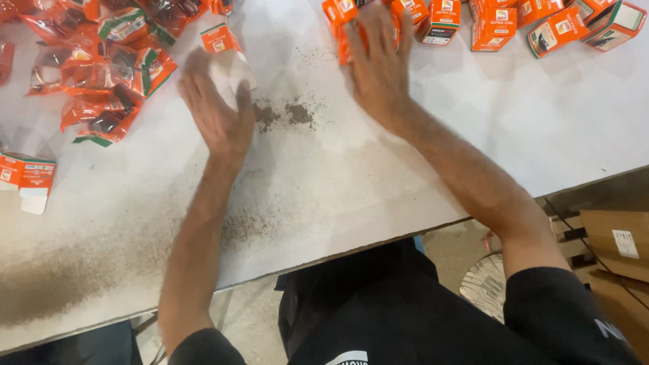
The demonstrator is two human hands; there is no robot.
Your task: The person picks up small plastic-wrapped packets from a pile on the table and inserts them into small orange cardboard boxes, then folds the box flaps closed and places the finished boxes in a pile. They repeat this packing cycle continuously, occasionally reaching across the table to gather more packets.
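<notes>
Head view, landmark: the dark smudge (284,113) on the white bench (378,176).
Left hand (218,111): just left of the smudge, fingers spread and blurred, palm open, gripping nothing; a flat orange carton (220,38) lies just beyond its fingertips.
Right hand (380,62): up and right of the smudge, flat and open, fingers pressed down on an orange box (343,28) at the bench's far edge, not closed round it.
Row of boxes (497,26): further right of the smudge, standing or tipped along the far edge.
Sachets (101,74): a heap of orange packets far left of the smudge.
Folded carton (27,177): left and nearer than the smudge, lying alone.
Step in hand: seemingly reaching, each hand toward its own item.
Next move calls for: fingers closing cleanly on one box without toppling its neighbours.
</notes>
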